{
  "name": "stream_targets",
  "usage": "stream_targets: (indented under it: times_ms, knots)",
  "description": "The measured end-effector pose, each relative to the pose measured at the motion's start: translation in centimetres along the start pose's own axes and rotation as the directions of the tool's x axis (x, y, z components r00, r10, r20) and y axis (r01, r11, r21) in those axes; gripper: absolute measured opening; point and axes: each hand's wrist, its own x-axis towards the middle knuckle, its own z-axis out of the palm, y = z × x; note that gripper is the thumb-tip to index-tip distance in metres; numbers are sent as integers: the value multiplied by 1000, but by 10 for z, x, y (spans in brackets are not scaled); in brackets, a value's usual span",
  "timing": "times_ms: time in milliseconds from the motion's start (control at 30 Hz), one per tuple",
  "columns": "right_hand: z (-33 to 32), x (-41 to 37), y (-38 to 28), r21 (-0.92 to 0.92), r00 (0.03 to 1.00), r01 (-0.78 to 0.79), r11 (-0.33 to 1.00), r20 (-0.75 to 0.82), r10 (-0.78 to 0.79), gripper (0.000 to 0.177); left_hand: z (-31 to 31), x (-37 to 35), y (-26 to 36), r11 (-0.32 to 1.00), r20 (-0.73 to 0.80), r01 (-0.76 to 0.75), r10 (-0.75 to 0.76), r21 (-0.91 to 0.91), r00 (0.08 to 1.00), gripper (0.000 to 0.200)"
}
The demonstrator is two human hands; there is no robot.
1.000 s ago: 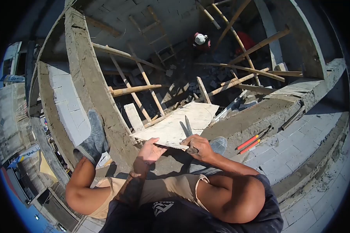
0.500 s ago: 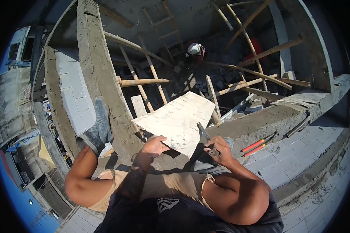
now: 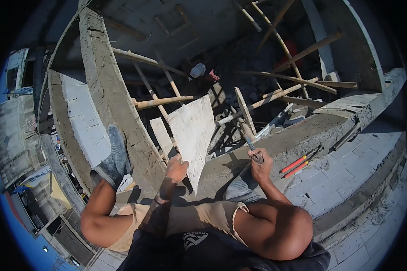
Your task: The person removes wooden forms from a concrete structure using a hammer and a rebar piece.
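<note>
Holding pale board (image 3: 192, 131); rough concrete beam (image 3: 102, 77); bamboo poles (image 3: 163, 102); shaded room (image 3: 221, 36)

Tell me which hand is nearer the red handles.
Right. The right hand is beside the red handles, not touching them; the left hand is farther off, beyond the right hand, holding the white board.

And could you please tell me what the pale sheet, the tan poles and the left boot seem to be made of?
Pale sheet: probably plywood, bare and matt, being thin, flat and dark-streaked.
Tan poles: likely bamboo, seemingly unpainted, from their round, slender shape.
Left boot: rubber or cloth; the loose cuff looks flexible, but grey smears hide the finish.
</note>
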Motion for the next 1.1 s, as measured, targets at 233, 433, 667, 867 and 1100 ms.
stream_targets:
  times_ms: [233,433,667,867,1100]
  knots:
    - [5,-5,10,-49,999,-37,998,33,38,23,2,4,32,849,-362,25,197,527,911,32]
    - [6,-6,16,-94,994,102,990,-21,-104,23,3,64,53,874,-432,58,180,482,884,27]
    - [10,-2,12,-45,996,57,997,-73,-60,22,-11,131,105,848,-450,-141,403,511,797,25]
    - [10,-6,13,-48,998,-31,998,-48,28,22,-63,219,203,876,-499,-182,413,447,762,45]
    - [13,-2,9,-62,996,-22,998,-85,17,23,-26,225,218,924,-555,-266,379,275,741,46]
